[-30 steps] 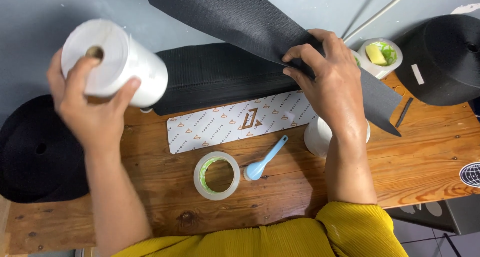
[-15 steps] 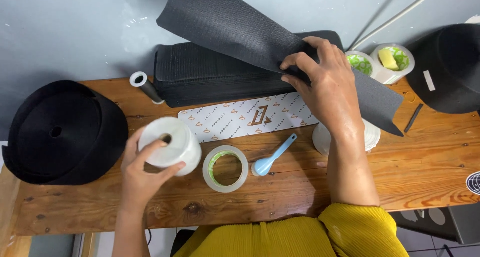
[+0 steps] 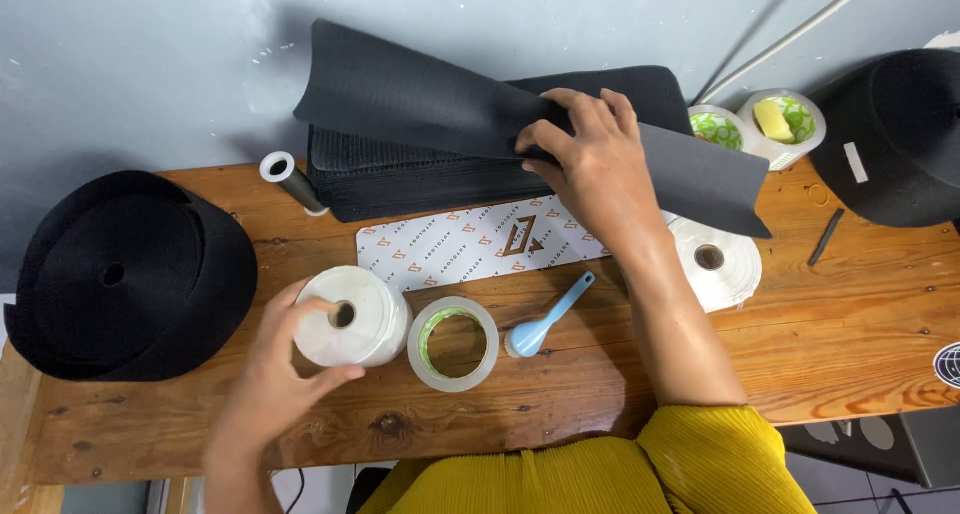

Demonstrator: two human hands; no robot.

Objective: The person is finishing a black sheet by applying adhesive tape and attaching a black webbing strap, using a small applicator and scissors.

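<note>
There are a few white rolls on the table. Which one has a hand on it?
The white roll at the front left, beside the clear tape ring. The left hand grips it. The other white roll lies untouched, by the right forearm.

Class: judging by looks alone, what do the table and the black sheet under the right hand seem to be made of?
Table: likely varnished wood; visible grain and knots. Black sheet: seemingly flexible matte fabric or foam; it curves under the right hand.

Your left hand point(image 3: 285, 369) grips the roll point(image 3: 352, 317) on the table point(image 3: 820, 334), tape point(image 3: 456, 343) just right of it; your right hand point(image 3: 590, 159) presses the sheet point(image 3: 420, 99) behind.
</note>
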